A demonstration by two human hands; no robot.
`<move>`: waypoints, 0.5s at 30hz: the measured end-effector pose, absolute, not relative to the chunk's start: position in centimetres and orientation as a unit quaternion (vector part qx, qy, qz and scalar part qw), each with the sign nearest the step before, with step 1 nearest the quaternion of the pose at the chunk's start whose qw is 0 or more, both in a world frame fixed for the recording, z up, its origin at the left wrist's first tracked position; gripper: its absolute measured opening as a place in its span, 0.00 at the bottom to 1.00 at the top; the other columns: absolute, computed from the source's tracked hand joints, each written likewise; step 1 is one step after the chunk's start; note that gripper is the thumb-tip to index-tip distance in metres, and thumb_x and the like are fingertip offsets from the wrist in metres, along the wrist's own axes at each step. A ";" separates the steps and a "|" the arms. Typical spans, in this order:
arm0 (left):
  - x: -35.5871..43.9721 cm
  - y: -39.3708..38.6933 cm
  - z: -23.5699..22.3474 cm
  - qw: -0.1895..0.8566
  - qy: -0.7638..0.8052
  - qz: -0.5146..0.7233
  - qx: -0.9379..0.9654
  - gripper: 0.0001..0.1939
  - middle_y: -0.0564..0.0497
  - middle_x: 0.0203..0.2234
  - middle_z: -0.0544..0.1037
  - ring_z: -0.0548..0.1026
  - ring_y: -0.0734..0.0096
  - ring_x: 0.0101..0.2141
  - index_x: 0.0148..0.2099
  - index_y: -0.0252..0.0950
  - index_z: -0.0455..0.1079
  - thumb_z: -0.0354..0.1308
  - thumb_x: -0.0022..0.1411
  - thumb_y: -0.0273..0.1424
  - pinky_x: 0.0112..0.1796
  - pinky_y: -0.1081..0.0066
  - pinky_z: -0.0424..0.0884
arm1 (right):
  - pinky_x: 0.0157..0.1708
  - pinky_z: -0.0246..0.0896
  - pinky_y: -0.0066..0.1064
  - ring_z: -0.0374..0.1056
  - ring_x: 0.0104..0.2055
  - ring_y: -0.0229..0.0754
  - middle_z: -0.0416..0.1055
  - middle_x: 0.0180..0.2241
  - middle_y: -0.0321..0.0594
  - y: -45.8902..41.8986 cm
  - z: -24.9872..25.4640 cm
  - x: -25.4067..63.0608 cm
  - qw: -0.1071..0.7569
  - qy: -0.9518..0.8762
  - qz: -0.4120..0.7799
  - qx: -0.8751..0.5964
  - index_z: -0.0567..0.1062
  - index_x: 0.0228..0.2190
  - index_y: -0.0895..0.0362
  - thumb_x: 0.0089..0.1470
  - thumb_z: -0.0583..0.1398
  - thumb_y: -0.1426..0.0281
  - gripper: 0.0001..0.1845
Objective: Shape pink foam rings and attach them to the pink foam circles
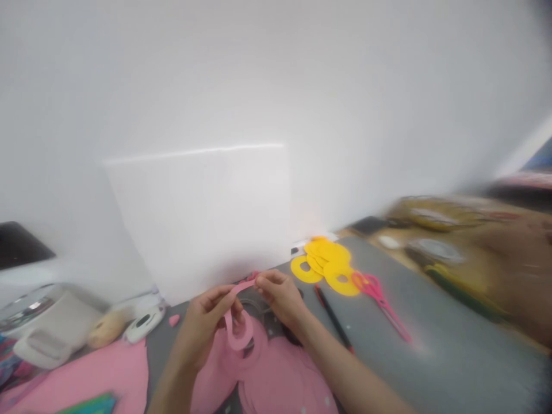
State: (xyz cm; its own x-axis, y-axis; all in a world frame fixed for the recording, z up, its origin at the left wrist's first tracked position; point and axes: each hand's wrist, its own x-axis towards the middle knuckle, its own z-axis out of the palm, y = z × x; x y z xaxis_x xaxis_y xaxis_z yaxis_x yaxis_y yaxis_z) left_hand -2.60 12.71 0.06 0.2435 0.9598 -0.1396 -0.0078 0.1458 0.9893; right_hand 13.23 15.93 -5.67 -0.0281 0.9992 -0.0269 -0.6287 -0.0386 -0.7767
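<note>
A curled pink paper strip [240, 340] stretches between my two hands above the grey table. My left hand [207, 316] is closed on the strip's middle, and the loose curled part hangs below its fingers. The strip's far end is pinched between the fingertips of my right hand [278, 296]. Under both hands lie several large round pink paper pieces [280, 379], partly overlapping. To the right of my right hand are a black pen with red ends [334, 319] and pink scissors [382, 296].
Yellow paper rings and discs [328, 259] are piled near the wall. A pink sheet [107, 374], a white oval device [145, 323] and a whitish container [64, 316] stand at left. A white board [207, 218] leans at the back. Blurred items crowd the right side.
</note>
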 end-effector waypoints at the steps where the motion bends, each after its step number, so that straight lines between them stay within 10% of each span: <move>1: -2.6 12.7 0.0 0.599 0.463 0.406 0.512 0.13 0.53 0.21 0.71 0.68 0.73 0.21 0.38 0.34 0.74 0.59 0.56 0.38 0.23 0.74 0.63 | 0.29 0.62 0.25 0.63 0.23 0.32 0.70 0.19 0.33 16.0 -5.8 13.2 0.625 -0.299 0.654 -0.303 0.76 0.18 0.59 0.33 0.70 0.68 0.09; 15: -2.7 13.1 -0.2 0.605 0.468 0.427 0.483 0.16 0.52 0.22 0.72 0.69 0.73 0.22 0.42 0.34 0.75 0.62 0.52 0.38 0.24 0.74 0.67 | 0.36 0.64 0.29 0.67 0.26 0.34 0.74 0.23 0.36 16.2 -6.2 13.4 0.610 -0.305 0.671 -0.291 0.79 0.27 0.59 0.34 0.70 0.69 0.12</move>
